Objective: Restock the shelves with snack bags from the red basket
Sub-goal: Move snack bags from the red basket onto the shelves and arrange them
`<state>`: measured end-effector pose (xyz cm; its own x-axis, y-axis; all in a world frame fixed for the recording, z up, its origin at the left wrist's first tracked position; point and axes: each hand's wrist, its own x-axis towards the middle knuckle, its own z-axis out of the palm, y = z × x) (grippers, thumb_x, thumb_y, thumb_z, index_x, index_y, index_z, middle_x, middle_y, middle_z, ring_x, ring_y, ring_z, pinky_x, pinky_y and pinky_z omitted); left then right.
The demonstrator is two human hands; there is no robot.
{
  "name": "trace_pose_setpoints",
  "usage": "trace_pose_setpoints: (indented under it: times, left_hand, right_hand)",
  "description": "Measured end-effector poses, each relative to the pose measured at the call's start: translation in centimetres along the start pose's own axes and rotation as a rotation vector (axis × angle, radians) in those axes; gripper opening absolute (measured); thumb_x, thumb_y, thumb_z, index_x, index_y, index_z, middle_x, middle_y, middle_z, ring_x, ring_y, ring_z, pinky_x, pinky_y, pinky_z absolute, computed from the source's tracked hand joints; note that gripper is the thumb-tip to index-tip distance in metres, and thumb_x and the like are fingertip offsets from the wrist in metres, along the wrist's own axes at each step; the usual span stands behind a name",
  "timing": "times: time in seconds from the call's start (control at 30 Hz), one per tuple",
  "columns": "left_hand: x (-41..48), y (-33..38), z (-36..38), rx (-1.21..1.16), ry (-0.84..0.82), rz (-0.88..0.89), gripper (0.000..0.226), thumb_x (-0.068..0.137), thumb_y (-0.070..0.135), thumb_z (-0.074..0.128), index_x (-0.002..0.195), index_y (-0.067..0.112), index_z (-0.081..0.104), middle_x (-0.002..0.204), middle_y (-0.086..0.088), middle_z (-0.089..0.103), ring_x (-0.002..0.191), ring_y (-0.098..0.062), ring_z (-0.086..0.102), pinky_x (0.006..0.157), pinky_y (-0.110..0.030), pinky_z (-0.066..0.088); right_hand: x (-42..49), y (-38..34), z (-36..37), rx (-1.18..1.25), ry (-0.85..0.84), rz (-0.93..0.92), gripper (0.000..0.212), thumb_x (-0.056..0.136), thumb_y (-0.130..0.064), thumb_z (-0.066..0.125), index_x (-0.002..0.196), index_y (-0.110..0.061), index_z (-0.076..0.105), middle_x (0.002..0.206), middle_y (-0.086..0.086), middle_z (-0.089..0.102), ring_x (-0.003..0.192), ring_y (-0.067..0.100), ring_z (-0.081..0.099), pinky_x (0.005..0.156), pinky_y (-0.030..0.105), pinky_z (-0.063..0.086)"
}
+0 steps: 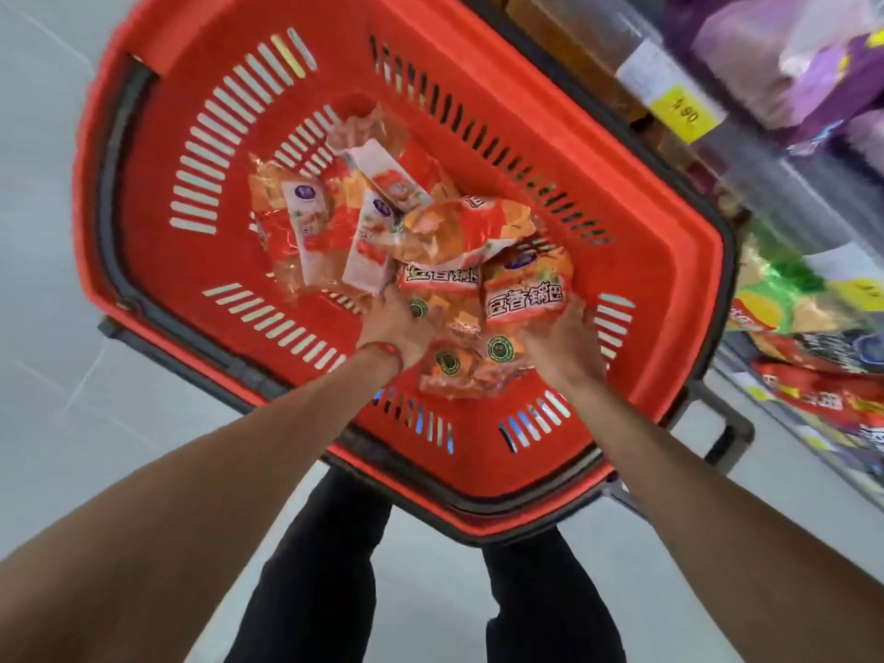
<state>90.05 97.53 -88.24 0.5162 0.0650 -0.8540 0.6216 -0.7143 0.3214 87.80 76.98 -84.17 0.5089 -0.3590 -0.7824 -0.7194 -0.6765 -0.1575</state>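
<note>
Red basket (201, 50) of snack bags (311, 232), left hand (390, 327), right hand (564, 349) gripping some

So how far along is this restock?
Done: unclear; the shelf on the right holds assorted bags. In hand: left hand and right hand grip a bunch of orange plastic snack bags inside the red slotted plastic basket. Remaining: several loose matching bags on its floor.

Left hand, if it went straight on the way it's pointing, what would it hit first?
Probably the loose snack bags lying in the red basket, right ahead of it; the left hand itself grips the near bunch of bags. Depth is blurry, so it might pass above them.
</note>
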Motion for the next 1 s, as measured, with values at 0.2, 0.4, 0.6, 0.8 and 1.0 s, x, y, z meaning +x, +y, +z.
trace_pose_setpoints:
  times: [0.2, 0.4, 0.6, 0.8, 1.0]
  left_hand:
    - [5.1, -0.9, 2.9, 0.055, -0.034, -0.191, 0.099, 0.077, 0.072, 0.056, 0.148, 0.013, 0.021, 0.153, -0.015, 0.034, 0.138, -0.039, 0.037, 0.111, -0.057, 0.036]
    - [4.6, -0.8, 2.2, -0.091, 0.05, -0.093, 0.098, 0.055, 0.064, 0.071, 0.134, 0.008, 0.05, 0.123, -0.014, 0.064, 0.105, -0.035, 0.063, 0.093, -0.051, 0.053]
    - [-1.0, -3.0, 1.1, -0.198, 0.076, -0.149, 0.112, 0.033, 0.078, 0.074, 0.122, 0.017, 0.048, 0.115, -0.006, 0.067, 0.096, -0.028, 0.069, 0.079, -0.048, 0.06]
    - [-15.4, 1.3, -3.3, -0.251, 0.156, -0.015, 0.053, 0.083, 0.022, 0.078, 0.113, 0.012, 0.035, 0.096, 0.004, 0.057, 0.1, -0.026, 0.06, 0.084, -0.039, 0.052]
    - [-21.8, 1.5, -5.9, -0.248, 0.098, 0.213, 0.06, 0.088, 0.028, 0.074, 0.129, 0.024, 0.031, 0.114, 0.005, 0.063, 0.098, -0.023, 0.064, 0.086, -0.042, 0.054]
  right_hand:
    - [3.3, 0.7, 2.6, -0.052, 0.042, 0.022, 0.114, 0.084, -0.054, 0.077, 0.159, -0.005, 0.008, 0.155, 0.023, 0.038, 0.135, 0.042, 0.05, 0.105, 0.053, 0.049]
    - [2.1, 0.4, 0.6, -0.015, 0.01, 0.029, 0.11, 0.081, -0.051, 0.082, 0.156, -0.004, 0.017, 0.152, 0.021, 0.044, 0.135, 0.04, 0.051, 0.105, 0.046, 0.048]
    - [-6.1, 0.3, -2.5, 0.028, -0.006, -0.026, 0.116, 0.078, -0.049, 0.085, 0.16, -0.006, 0.014, 0.157, 0.017, 0.041, 0.14, 0.036, 0.047, 0.107, 0.043, 0.045]
    - [-14.3, 1.8, -5.5, 0.282, 0.063, -0.027, 0.108, 0.065, -0.058, 0.087, 0.149, -0.014, 0.036, 0.138, 0.005, 0.06, 0.126, 0.031, 0.06, 0.102, 0.043, 0.05]
    - [-20.7, 3.7, -7.5, 0.451, 0.157, -0.046, 0.098, 0.055, -0.058, 0.088, 0.14, -0.03, 0.05, 0.124, -0.01, 0.07, 0.114, 0.018, 0.068, 0.102, 0.042, 0.055]
